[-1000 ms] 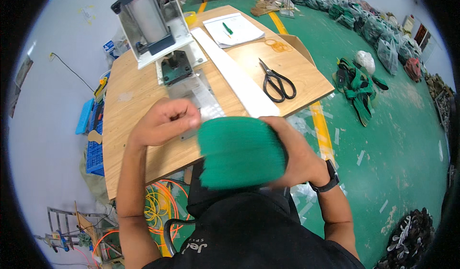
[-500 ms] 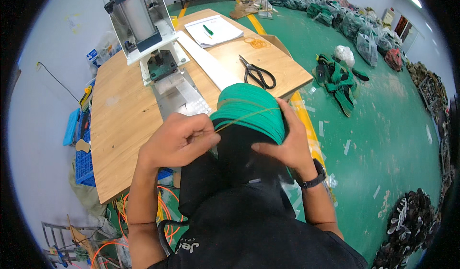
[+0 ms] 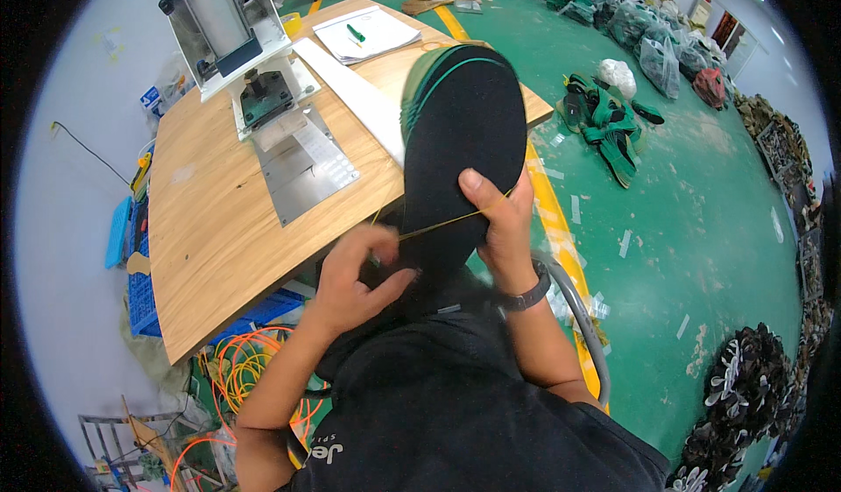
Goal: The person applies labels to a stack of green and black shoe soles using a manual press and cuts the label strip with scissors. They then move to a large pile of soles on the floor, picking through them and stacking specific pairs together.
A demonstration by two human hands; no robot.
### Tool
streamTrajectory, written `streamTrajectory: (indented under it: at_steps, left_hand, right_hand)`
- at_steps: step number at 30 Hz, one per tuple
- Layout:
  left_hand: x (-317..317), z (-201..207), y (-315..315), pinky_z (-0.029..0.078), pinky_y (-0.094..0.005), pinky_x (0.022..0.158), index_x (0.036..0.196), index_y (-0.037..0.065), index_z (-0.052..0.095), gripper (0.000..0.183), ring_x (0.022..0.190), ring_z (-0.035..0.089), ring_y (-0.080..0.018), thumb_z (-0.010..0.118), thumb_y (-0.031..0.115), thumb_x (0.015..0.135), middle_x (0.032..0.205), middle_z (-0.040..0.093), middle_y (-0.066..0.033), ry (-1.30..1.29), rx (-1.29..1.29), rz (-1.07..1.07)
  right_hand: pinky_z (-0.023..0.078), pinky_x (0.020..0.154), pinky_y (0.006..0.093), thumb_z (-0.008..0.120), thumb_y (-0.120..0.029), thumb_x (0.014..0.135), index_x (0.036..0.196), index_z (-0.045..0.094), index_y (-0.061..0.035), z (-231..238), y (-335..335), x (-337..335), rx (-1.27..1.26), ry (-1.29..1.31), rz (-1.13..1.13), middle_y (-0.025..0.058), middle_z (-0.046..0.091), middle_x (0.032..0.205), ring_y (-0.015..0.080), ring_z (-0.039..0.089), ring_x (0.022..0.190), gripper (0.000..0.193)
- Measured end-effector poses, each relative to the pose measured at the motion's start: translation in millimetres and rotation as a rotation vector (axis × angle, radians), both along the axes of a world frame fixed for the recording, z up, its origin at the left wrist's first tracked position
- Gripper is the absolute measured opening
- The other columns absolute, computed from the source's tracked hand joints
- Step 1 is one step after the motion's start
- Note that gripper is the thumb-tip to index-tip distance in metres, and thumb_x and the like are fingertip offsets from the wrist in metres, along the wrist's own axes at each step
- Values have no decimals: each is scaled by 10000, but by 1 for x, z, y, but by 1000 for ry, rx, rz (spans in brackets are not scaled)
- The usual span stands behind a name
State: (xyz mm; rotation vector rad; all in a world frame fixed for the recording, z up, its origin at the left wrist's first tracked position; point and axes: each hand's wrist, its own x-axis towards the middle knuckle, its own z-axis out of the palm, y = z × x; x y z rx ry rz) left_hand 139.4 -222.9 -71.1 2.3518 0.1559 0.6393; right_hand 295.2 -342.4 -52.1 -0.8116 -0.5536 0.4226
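A thick stack of shoe insoles (image 3: 464, 124) with black faces and green edges stands tilted in front of me, its rounded end upward. My right hand (image 3: 506, 238) grips its right side, the thumb pressed on the black face. A thin yellowish rubber band (image 3: 445, 222) crosses the stack's lower part and runs up by the right thumb. Beside the stack's lower left edge is my left hand (image 3: 355, 277), slightly blurred, with thumb and fingers apart next to the band. The stack's lower end is lost against my black clothing.
A wooden table (image 3: 210, 203) carries a press machine (image 3: 219, 36) with a metal plate (image 3: 307, 168), a white strip (image 3: 350, 98), and a paper pad (image 3: 368, 35) with a green pen (image 3: 355, 33). Green strips (image 3: 613, 137) and bags (image 3: 657, 63) lie on the floor. Orange hoses (image 3: 241, 369) hang below.
The stack has swung upright, showing its black face instead of its green edges. My left hand has moved lower and its fingers have spread. The band now crosses the lower part. The scissors are hidden.
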Motion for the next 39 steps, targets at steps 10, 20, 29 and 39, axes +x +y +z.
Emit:
streamTrajectory:
  at_steps: [10, 20, 29, 39]
  left_hand:
    - [47, -47, -13, 171, -342, 1112, 1459, 9, 69, 997, 1359, 225, -258, 652, 51, 651, 1477, 211, -149, -234, -976, -94]
    - [59, -21, -8, 399, -355, 972, 1338, 71, 165, 885, 1147, 488, -259, 718, 126, 650, 1212, 491, -196, -216, -937, -172]
    - [73, 7, 4, 481, -327, 713, 1156, 55, 477, 469, 775, 595, -208, 691, 246, 784, 902, 587, -145, 269, -352, -164]
    - [66, -9, 19, 486, -336, 645, 820, 30, 563, 234, 720, 626, -295, 698, 216, 774, 714, 597, -131, 262, -91, -228]
  right_hand:
    - [404, 661, 191, 618, -33, 859, 1159, 449, -16, -19, 14, 8, 159, -161, -409, -19, 479, 768, 59, 465, 720, 345]
    - [247, 1069, 364, 711, -476, 738, 1422, 164, 2, -93, -27, -11, -201, -266, -182, 162, 291, 1420, 261, 270, 1327, 998]
    - [443, 955, 405, 540, -381, 832, 1232, 487, 40, -83, -39, -9, 170, 642, 310, 168, 577, 1188, 279, 579, 1062, 584]
    - [341, 1031, 394, 657, -274, 724, 1386, 271, -3, -95, -45, -11, 4, 429, 184, 154, 432, 1340, 266, 454, 1207, 812]
